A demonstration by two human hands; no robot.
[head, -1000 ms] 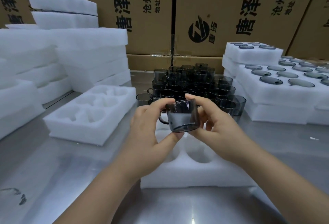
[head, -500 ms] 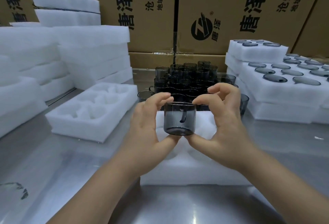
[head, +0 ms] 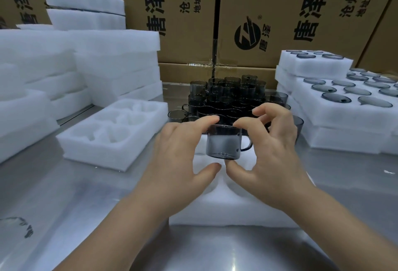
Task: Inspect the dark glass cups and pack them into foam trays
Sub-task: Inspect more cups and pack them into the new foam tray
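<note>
Cup: dark glass cup (head: 224,145), upright, handle pointing right, held up over the near foam tray (head: 237,210).
Left hand (head: 181,163): pinches the cup, index fingertip on the rim, thumb at the base.
Right hand (head: 273,154): index finger curled onto the rim, thumb under the base, other fingers raised and bent.
Loose cups (head: 226,98): piled just behind the hands.
Side foam tray (head: 92,154): to the left on the steel table (head: 64,206).
Packed trays (head: 344,117): stacked on the right, cups in their pockets.
Cartons (head: 269,1): along the back.
</note>
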